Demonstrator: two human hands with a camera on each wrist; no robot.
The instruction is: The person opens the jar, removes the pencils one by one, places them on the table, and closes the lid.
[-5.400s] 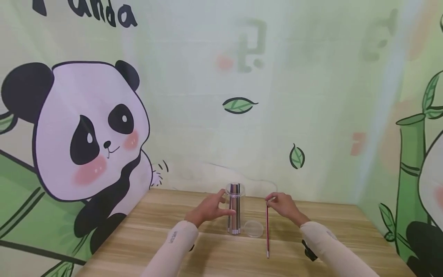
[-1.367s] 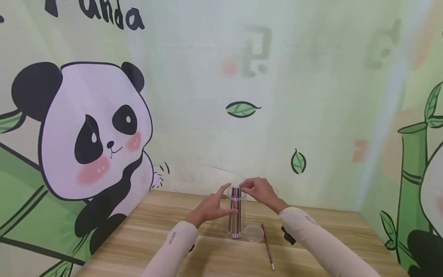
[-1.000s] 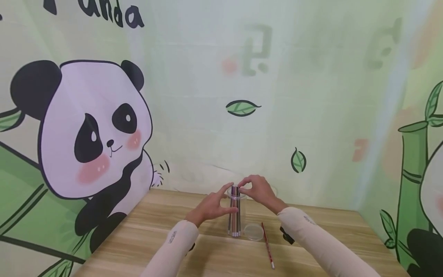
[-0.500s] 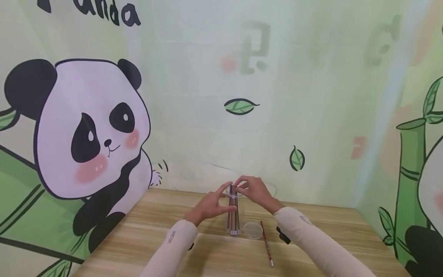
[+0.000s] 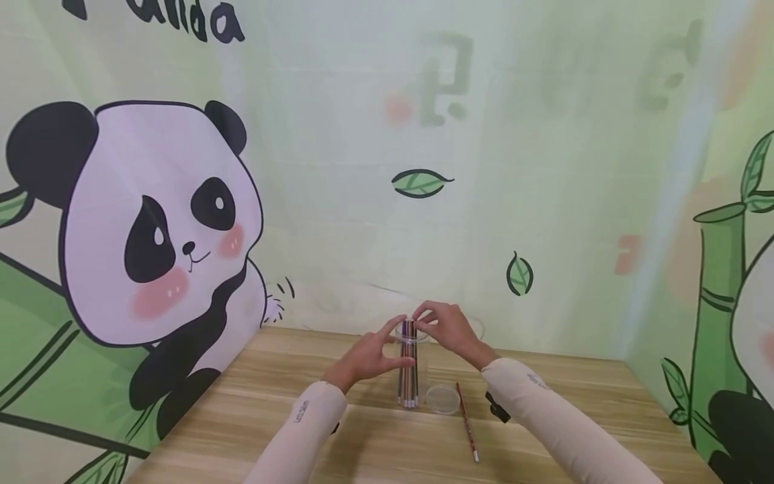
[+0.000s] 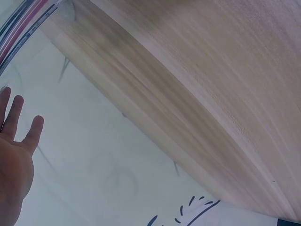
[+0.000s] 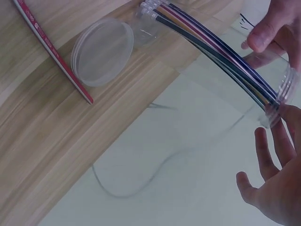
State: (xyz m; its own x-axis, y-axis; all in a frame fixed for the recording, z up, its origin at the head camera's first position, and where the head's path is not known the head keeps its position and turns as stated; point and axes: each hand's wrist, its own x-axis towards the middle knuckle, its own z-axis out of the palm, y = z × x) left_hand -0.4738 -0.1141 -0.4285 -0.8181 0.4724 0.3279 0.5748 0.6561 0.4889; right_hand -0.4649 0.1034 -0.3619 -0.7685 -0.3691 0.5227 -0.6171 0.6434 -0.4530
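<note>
A clear plastic tube (image 5: 422, 370) stands upright on the table, holding a bundle of pencils (image 5: 408, 380) whose white-tipped ends are down. My left hand (image 5: 364, 357) holds the tube from the left, thumb across its front and fingers round the upper part. At the mouth, my right hand (image 5: 450, 329) pinches with thumb and index finger at the top of a pencil; the fingertips partly hide it. In the right wrist view, its other fingers spread outside the rim (image 7: 287, 84). A round clear lid (image 5: 443, 399) lies right of the tube, beside a loose red pencil (image 5: 467, 423).
The wooden table (image 5: 532, 430) meets a wall hanging (image 5: 574, 202) printed with pandas and bamboo close behind the tube. A dark wrist-camera mount (image 5: 498, 407) sits under the right sleeve.
About five seconds ago my right hand held the red pencil upright; the pencil now lies on the table. That hand has moved left to the tube's mouth, and the bundle has shifted slightly.
</note>
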